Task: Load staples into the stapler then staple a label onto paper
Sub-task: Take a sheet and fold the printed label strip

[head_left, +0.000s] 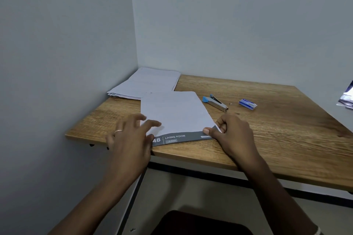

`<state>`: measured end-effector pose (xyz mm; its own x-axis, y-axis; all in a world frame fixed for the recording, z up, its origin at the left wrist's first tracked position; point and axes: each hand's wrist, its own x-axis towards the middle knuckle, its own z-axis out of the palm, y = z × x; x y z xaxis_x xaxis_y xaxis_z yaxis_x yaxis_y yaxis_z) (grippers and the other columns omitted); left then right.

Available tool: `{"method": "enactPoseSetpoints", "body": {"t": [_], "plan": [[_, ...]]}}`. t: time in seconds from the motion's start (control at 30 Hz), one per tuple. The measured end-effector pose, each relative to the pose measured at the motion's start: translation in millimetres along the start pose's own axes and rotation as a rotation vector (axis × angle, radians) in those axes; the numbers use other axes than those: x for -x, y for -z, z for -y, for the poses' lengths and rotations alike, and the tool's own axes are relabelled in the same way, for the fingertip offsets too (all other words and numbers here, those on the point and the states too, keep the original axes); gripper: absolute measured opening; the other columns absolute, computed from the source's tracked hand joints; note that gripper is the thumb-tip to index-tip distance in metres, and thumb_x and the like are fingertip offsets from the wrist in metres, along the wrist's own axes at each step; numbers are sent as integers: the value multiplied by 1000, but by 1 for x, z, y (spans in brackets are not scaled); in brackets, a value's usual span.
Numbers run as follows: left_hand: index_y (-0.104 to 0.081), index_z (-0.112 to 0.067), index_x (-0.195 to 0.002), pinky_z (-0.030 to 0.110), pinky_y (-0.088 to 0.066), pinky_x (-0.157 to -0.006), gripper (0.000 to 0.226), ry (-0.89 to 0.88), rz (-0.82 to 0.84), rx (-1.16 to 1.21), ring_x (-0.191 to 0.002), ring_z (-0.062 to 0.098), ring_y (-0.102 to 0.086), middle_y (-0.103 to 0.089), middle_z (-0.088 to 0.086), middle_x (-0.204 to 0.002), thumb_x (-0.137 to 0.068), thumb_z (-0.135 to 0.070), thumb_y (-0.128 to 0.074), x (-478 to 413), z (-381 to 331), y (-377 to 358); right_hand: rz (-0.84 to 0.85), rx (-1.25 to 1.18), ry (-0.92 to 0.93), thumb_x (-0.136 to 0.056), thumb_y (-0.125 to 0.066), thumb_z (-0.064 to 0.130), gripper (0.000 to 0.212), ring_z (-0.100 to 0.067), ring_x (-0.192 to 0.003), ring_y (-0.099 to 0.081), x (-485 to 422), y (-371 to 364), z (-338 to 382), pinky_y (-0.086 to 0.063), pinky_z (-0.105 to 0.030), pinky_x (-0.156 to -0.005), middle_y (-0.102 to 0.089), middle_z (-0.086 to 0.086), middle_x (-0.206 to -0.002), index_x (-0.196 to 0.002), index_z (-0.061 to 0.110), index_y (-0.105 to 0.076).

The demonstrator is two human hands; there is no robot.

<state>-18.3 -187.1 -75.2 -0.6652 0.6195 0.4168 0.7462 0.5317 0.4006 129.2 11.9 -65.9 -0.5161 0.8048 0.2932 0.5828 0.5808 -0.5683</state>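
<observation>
White paper lies on our worktop; right grip pinches its near corner, left grip hovers open, stapler beyond the paper.

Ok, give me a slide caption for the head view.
Both hands line up a white sheet over the grey label on the wooden desk, stapler lying nearby.

Both forearms reach forward from the bottom edge, bare to the wrists. The left hand is blurred, palm down, fingers spread and loosely curled, a ring on one finger. The right hand is curled, thumb stretched leftward and pressed flat, fingers tucked under.
</observation>
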Motion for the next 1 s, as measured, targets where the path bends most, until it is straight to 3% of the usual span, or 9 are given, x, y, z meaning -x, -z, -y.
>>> {"method": "enactPoseSetpoints", "body": {"t": [0.07,0.17,0.27,0.4,0.5,0.67,0.8,0.9,1.0], "plan": [[-65,-39,-127,55,-29,-107,53,-182,45,-57,-140,26,-45,-57,-5,-146,-87,-7,-54,3,-10,-1,1,19,-5,-82,-75,51,30,-17,-91,-56,1,1,2,-47,-42,-79,-58,11,-86,-91,24,-65],[-51,-36,-142,51,-25,-119,50,-394,151,-85,-148,17,-36,-49,-9,-154,-100,-35,-25,9,-25,-10,-13,39,-16,-82,-75,51,29,-17,-96,-55,3,2,4,-47,-42,-84,-60,10,-92,-94,26,-67],[-37,-36,-153,49,-13,-124,61,-418,224,-127,-151,11,-29,-41,-12,-159,-102,-56,-11,15,-30,-25,-18,30,-33,-83,-75,48,30,-18,-96,-57,4,1,6,-48,-39,-80,-61,8,-92,-97,23,-68],[-49,-29,-148,41,-28,-122,57,-433,200,-33,-144,16,-43,-52,-7,-151,-103,-51,-23,19,-27,-28,-15,-35,-41,-83,-78,40,24,-14,-80,-56,4,4,4,-36,-29,-61,-61,7,-79,-88,18,-69],[-61,-22,-138,43,-39,-113,47,-446,145,31,-135,22,-55,-63,-2,-140,-102,-45,-42,21,-27,-28,-13,-63,-38,-84,-78,35,20,-11,-71,-54,4,6,2,-36,-28,-58,-60,7,-72,-82,17,-70],[-45,-34,-149,33,-20,-123,45,-445,207,81,-149,11,-32,-45,-12,-155,-105,-40,-36,23,-19,-26,-56,-50,-48,-85,-78,30,15,-9,-68,-52,7,3,2,-32,-24,-55,-63,5,-72,-80,18,-70],[-34,-44,-152,28,-9,-126,44,-447,262,91,-153,2,-15,-30,-19,-161,-108,-41,-30,22,-15,-24,-124,38,-81,-88,-75,23,9,-17,-92,-59,9,2,5,-47,-33,-74,-68,0,-100,-92,19,-69],[-41,-44,-147,28,-9,-126,41,-448,265,120,-153,1,-16,-32,-20,-161,-108,-39,-29,22,-17,-22,-216,213,4,-86,-73,10,26,-23,-114,-53,18,1,12,-45,-37,-93,-61,-2,-124,-109,22,-69],[-46,-42,-140,24,-8,-125,35,-457,259,140,-152,0,-18,-36,-21,-159,-108,-36,-30,21,-15,-21,-26,239,226,-87,-63,3,33,-21,-119,-52,32,-6,23,-42,-33,-96,-64,1,-124,-112,23,-73]]}}
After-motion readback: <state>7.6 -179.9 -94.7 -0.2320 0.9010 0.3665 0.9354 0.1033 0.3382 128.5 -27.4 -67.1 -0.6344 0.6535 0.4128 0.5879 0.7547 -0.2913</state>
